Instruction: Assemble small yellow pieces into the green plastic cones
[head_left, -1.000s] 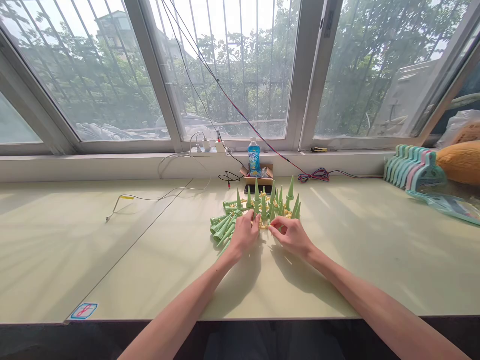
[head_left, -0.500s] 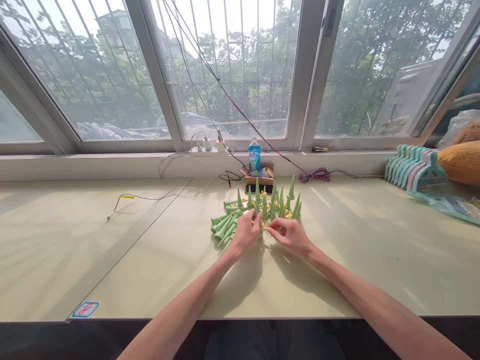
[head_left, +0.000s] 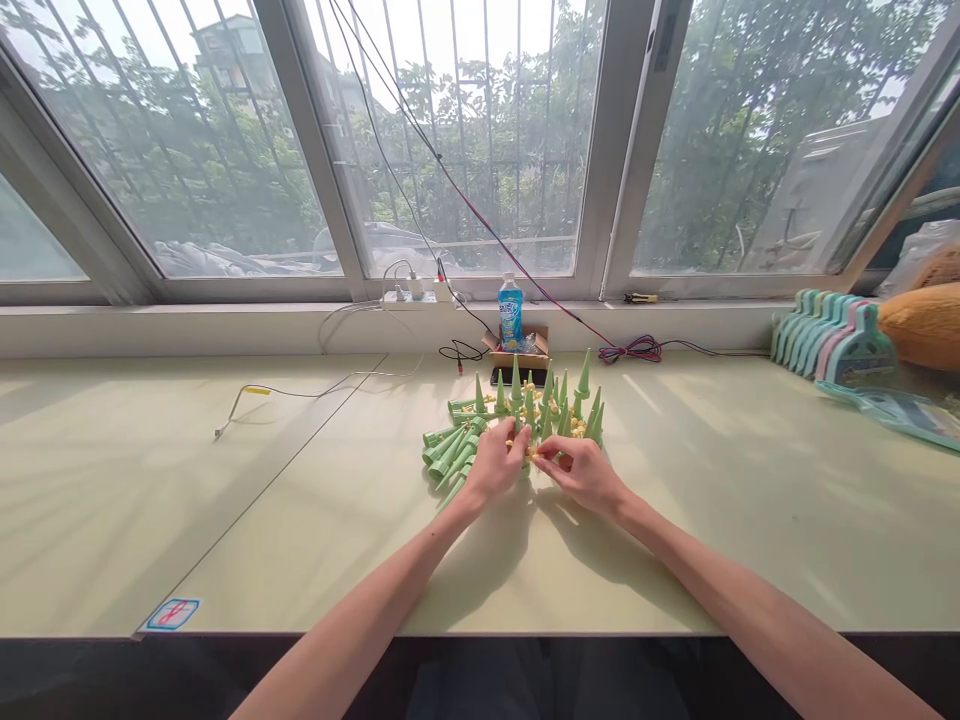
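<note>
— Green cones [head_left: 517,420] first: how far along does the work with them look?

— Partway, I'd judge. A group stands upright on the bench [head_left: 300,500], points up, at the far side of the cluster. A second bunch [head_left: 448,455] lies flat on its side to the left, apparently not yet handled. Small yellow pieces [head_left: 559,422] are scattered among the standing ones.

— And the hands?

— Both meet at the near edge of the cluster. The left hand [head_left: 496,464] is curled, fingers closed around something at the foot of a cone; which piece exactly is too small to tell. The right hand [head_left: 581,468] pinches narrowly, thumb and forefinger together on a little yellow piece [head_left: 531,453] between the two hands.

— So the cones sit beyond the fingers?

— Yes, the upright ones just behind the fingertips, the lying ones just beside the left hand, touching or nearly so.

— Anything else about?

— A bottle [head_left: 510,311] and a small cardboard box [head_left: 519,352] behind the cones by the window, cables [head_left: 630,350] along the sill, and pastel plastic pieces [head_left: 829,335] stacked far right.
</note>
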